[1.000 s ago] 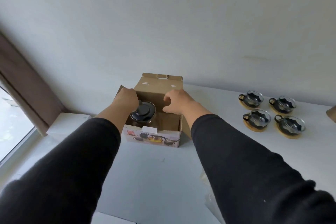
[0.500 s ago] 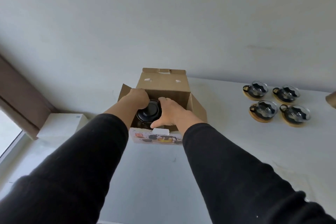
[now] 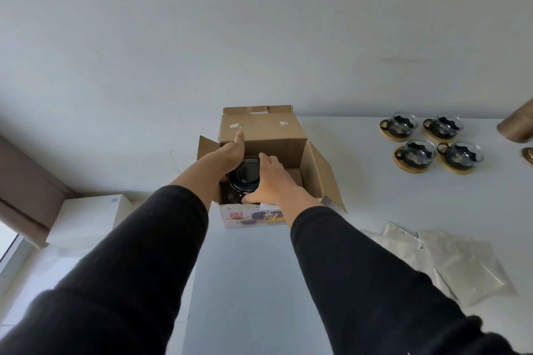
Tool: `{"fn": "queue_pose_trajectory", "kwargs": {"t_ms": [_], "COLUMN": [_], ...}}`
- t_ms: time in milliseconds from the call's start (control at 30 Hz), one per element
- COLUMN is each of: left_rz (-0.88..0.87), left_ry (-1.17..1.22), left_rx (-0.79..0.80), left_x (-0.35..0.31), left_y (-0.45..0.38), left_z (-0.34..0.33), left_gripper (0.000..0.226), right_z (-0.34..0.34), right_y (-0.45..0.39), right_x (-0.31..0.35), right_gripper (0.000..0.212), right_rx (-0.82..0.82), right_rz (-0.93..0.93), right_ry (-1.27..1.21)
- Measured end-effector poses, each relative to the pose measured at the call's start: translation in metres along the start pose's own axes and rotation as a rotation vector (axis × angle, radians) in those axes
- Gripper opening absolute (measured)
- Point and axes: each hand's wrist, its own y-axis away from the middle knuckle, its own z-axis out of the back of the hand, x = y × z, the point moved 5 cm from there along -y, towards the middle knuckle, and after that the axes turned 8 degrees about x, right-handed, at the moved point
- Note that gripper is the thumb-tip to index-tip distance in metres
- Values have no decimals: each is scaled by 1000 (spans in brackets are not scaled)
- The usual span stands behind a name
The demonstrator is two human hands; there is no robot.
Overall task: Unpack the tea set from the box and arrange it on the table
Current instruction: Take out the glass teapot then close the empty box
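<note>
teapot [image 3: 245, 179] in one box [image 3: 262, 132], both hands' grip closed around it, left hand [image 3: 230, 154], right hand [image 3: 272, 179], four cups [image 3: 431, 140] aside

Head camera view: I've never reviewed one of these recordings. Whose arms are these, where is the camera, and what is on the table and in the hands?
No machine here: the camera sits on a person's head, looking forward and down along their black-sleeved arms. Both hands reach into an open cardboard box on a white table. The left hand and right hand cup a dark-lidded teapot that sits inside the box. To the right stand four glass cups on round wooden coasters. Nearer the camera lie crumpled plastic bags.
</note>
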Motion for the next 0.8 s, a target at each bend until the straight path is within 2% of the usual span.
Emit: {"fn": "queue_pose_trajectory", "kwargs": {"t_ms": [167, 533, 800], "left_rz": [-1, -54, -161], "left_ry": [84, 221, 182], "left_rx": [10, 54, 55], "left_x": [3, -28, -73], "left_y": [3, 36, 83], "left_z": [1, 12, 27], "left_gripper": [90, 81, 81], "right_z": [2, 39, 94], "right_y": [3, 25, 54], "right_x": [2, 8, 10], "right_gripper": [94, 97, 88], "right_rx": [-54, -72, -152], "right_rz": [-8, -8, -12], "right_ry": [-40, -58, -49]}}
